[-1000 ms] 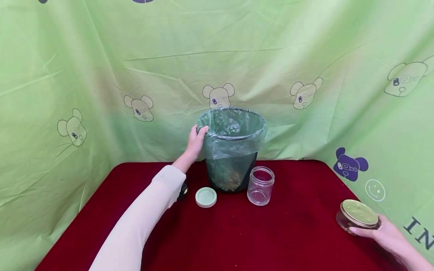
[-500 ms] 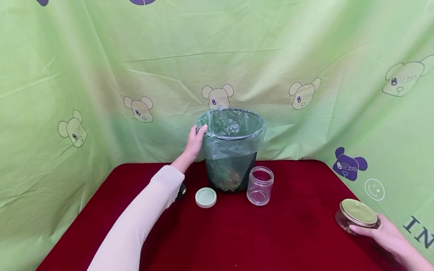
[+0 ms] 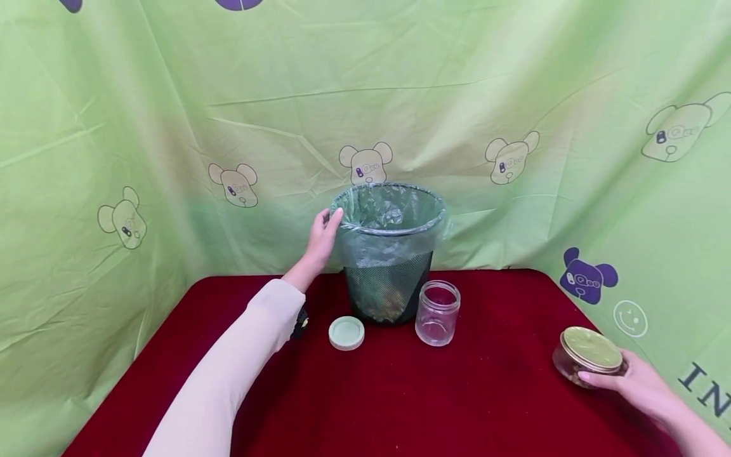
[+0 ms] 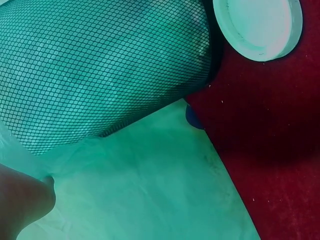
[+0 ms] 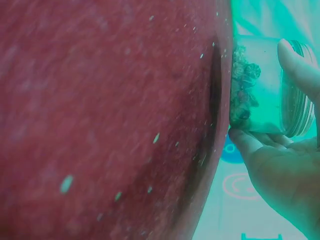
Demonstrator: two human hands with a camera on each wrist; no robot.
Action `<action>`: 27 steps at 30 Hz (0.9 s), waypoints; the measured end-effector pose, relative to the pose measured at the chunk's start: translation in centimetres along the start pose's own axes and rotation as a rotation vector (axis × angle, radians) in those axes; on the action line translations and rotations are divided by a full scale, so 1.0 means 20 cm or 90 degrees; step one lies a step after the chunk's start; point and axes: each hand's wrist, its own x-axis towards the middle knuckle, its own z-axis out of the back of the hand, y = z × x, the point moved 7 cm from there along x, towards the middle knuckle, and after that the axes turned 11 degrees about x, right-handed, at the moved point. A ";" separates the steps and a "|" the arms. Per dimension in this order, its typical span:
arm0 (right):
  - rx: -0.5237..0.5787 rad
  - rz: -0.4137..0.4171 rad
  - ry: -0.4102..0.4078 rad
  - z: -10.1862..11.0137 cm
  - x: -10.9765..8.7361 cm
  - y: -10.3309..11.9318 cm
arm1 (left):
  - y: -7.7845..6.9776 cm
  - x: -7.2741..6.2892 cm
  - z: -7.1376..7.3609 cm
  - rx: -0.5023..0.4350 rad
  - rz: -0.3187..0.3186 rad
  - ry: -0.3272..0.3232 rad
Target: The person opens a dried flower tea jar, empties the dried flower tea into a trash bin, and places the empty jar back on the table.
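My left hand (image 3: 321,240) is at the left rim of a black mesh waste bin (image 3: 388,289). Its thumb lies against the rim, fairly straight, apart from the fingers. A translucent bag (image 3: 394,244) lines the bin and folds over its top. In the left wrist view, one fingertip (image 4: 40,195) shows beside the bag's edge. At the table's right side, my right hand (image 3: 642,381) grips a squat clear jar (image 3: 571,368) with a gold lid (image 3: 591,347). Small brownish dried pieces (image 5: 245,87) lie at its bottom, close over the table in the right wrist view.
An open glass jar (image 3: 438,317) stands at the bin's front right. A pale green round lid (image 3: 346,333) lies in front of the bin on the red tablecloth (image 3: 388,400). Green printed curtain (image 3: 297,114) encloses the back and sides.
My right hand has brought the gold-lidded jar slightly left and farther back. The left hand has drawn slightly left, its thumb loosening from the bin's rim.
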 end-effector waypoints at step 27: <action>0.071 0.046 0.095 -0.38 0.11 0.30 | 0.09 -0.12 0.07 0.041 -0.016 0.043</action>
